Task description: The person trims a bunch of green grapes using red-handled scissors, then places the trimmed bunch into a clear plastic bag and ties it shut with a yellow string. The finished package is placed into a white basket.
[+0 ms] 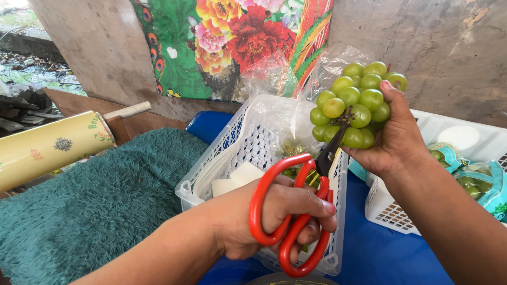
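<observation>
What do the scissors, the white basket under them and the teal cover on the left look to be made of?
Scissors: dark blades, probably metal; glossy red handles, likely plastic or a plastic coating. White basket: moulded plastic, judging by its regular lattice walls and smooth rim. Teal cover: soft, shaggy pile fabric, probably synthetic.

White plastic basket (232,153) at centre, clear plastic bag (274,113) lining it, white foam pieces (235,179) inside. Second white basket (449,132) at 3 o'clock with wrapped fruit packs (475,179) in it. Teal shaggy mat (100,200) at 8 o'clock. Yellow film roll (53,148) at 9 o'clock, its wooden handle (127,111) poking out. Flowered cloth (232,42) at 12 o'clock against grey wall (449,47). Blue surface (380,253) under baskets.
</observation>
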